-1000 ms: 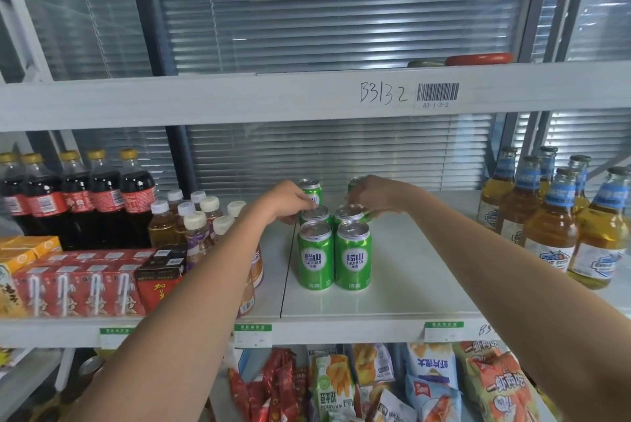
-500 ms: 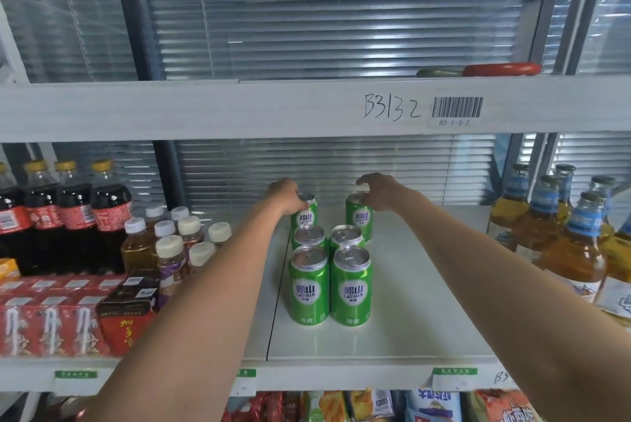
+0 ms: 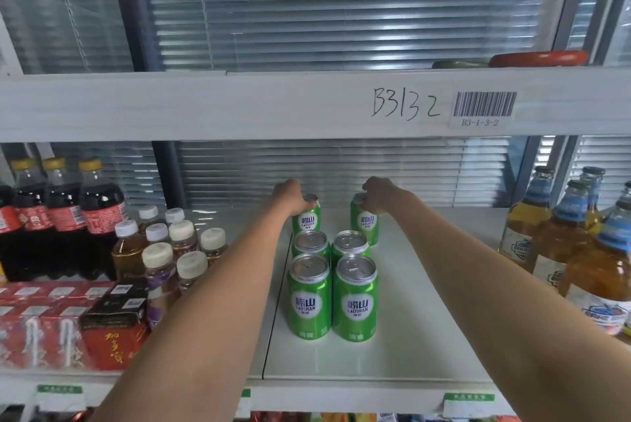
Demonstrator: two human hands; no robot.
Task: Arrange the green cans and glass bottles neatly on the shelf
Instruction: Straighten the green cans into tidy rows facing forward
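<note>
Green cans stand in two columns on the white shelf (image 3: 426,336), six in all. My left hand (image 3: 290,198) is closed over the top of the back left can (image 3: 307,220), fingers wrapped on its rim. My right hand (image 3: 379,194) grips the top of the back right can (image 3: 367,222) the same way. Both hands are well apart from each other, one can each. Back right can sits a bit further right than the column in front of it. Middle left can (image 3: 310,242) and middle right can (image 3: 351,244) stand upright just in front, nearly touching each other. Front left can (image 3: 309,298) and front right can (image 3: 355,300) stand side by side, touching or almost, labels facing me.

Glass bottles (image 3: 560,244) with amber drink and blue neck labels are grouped at the right end of the same shelf, well apart from the cans. Left end holds dark soda bottles (image 3: 68,213) with yellow caps, small tea bottles (image 3: 164,247) with white caps, and red drink cartons (image 3: 51,326) at the front. Upper shelf edge (image 3: 205,104) carries handwritten B3132 and a barcode sticker (image 3: 483,107).
</note>
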